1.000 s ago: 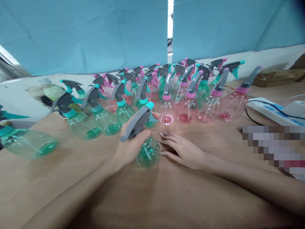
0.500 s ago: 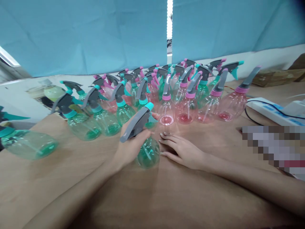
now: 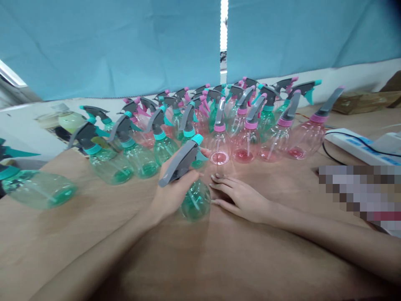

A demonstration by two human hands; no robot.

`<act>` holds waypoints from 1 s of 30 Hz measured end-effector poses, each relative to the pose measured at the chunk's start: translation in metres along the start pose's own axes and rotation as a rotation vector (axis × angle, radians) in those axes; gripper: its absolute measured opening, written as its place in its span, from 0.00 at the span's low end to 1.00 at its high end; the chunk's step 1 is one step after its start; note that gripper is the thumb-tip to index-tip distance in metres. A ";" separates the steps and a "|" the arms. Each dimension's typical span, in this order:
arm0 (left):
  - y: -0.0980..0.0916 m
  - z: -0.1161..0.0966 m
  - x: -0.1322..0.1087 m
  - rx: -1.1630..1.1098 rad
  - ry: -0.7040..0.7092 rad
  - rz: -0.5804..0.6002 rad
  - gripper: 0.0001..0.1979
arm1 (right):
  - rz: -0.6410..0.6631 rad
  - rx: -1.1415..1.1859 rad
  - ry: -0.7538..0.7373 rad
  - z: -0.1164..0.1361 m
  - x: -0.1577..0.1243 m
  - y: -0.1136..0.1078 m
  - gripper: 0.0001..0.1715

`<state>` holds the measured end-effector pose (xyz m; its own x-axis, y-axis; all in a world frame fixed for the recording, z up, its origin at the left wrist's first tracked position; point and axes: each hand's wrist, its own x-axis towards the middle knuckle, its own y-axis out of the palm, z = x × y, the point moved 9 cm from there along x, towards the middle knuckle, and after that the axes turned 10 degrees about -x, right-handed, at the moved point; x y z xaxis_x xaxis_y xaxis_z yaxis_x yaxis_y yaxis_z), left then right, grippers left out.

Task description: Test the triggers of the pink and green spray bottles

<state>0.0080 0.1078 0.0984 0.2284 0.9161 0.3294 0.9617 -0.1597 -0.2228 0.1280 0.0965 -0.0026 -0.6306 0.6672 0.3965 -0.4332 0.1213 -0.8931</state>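
Observation:
A clear green spray bottle (image 3: 196, 200) with a grey and teal trigger head stands in front of me. My left hand (image 3: 173, 182) is wrapped round its neck, just under the head. Beside the bottle's right side, my right hand (image 3: 239, 196) rests on the table with its fingers stretched out and holding nothing. Whether its fingertips touch the bottle I cannot tell. Just beyond the hands stands a pink spray bottle (image 3: 219, 146), and to its left is a row with another green spray bottle (image 3: 142, 161).
Several more green and pink spray bottles crowd the back of the wooden table (image 3: 238, 259). One green bottle (image 3: 40, 190) stands at the far left. To the right are a white power strip (image 3: 351, 144) with a black cable and a cardboard box (image 3: 352, 102). A blue curtain (image 3: 109, 46) hangs behind.

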 end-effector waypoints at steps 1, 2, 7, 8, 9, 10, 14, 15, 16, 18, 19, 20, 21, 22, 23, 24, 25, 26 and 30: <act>0.000 -0.001 0.000 0.003 0.001 -0.002 0.19 | 0.003 -0.004 -0.002 0.000 0.000 0.000 0.27; 0.000 -0.001 0.000 0.009 0.001 -0.004 0.18 | 0.005 -0.006 -0.002 0.000 0.000 0.001 0.27; -0.001 0.000 0.000 0.026 -0.006 -0.014 0.18 | 0.004 0.006 0.003 -0.001 0.000 0.001 0.27; -0.001 0.001 0.000 0.021 -0.006 -0.012 0.18 | 0.006 0.005 0.003 -0.001 0.000 0.002 0.27; -0.001 0.001 0.000 0.015 -0.007 -0.011 0.18 | 0.008 0.002 0.002 -0.001 0.000 0.002 0.28; -0.001 0.001 0.000 0.009 -0.007 -0.011 0.18 | 0.009 -0.002 0.000 -0.001 0.000 0.003 0.28; -0.002 0.004 0.000 0.020 -0.024 -0.020 0.18 | 0.003 -0.008 -0.010 0.000 0.000 0.002 0.28; -0.002 0.004 0.000 0.024 -0.025 -0.022 0.18 | 0.002 -0.010 -0.010 0.000 0.000 0.002 0.27; -0.003 0.004 0.000 0.024 -0.020 -0.022 0.19 | 0.003 -0.014 -0.011 0.000 0.000 0.002 0.27; -0.002 0.004 0.000 0.017 -0.005 -0.019 0.19 | 0.010 -0.026 -0.014 0.000 0.000 0.003 0.28; -0.003 0.004 0.000 0.014 0.005 -0.017 0.19 | 0.012 -0.029 -0.015 0.000 0.000 0.003 0.28; -0.003 0.004 0.000 0.013 0.011 -0.016 0.19 | 0.011 -0.029 -0.015 0.000 0.000 0.003 0.28; -0.003 0.004 0.000 0.014 0.016 -0.017 0.19 | 0.009 -0.026 -0.014 0.000 0.000 0.003 0.28; -0.003 0.005 0.000 0.016 0.018 -0.018 0.19 | 0.007 -0.022 -0.011 -0.001 0.000 0.003 0.28; -0.003 0.006 0.000 0.016 0.017 -0.018 0.19 | 0.004 -0.018 -0.009 -0.001 0.000 0.003 0.27; -0.003 0.007 -0.001 0.014 0.014 -0.017 0.18 | 0.003 -0.015 -0.009 -0.001 0.000 0.003 0.27; -0.003 0.008 -0.001 0.013 0.009 -0.017 0.18 | 0.003 -0.015 -0.010 -0.001 0.000 0.003 0.27; -0.004 0.008 -0.001 0.012 0.005 -0.017 0.18 | 0.005 -0.016 -0.011 0.000 0.000 0.003 0.27; -0.004 0.008 -0.001 0.019 0.000 -0.019 0.18 | -0.003 -0.011 -0.004 0.000 0.000 0.001 0.27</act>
<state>0.0027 0.1102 0.0915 0.2105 0.9188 0.3340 0.9627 -0.1354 -0.2342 0.1276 0.0969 -0.0039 -0.6317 0.6639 0.4003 -0.4281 0.1318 -0.8941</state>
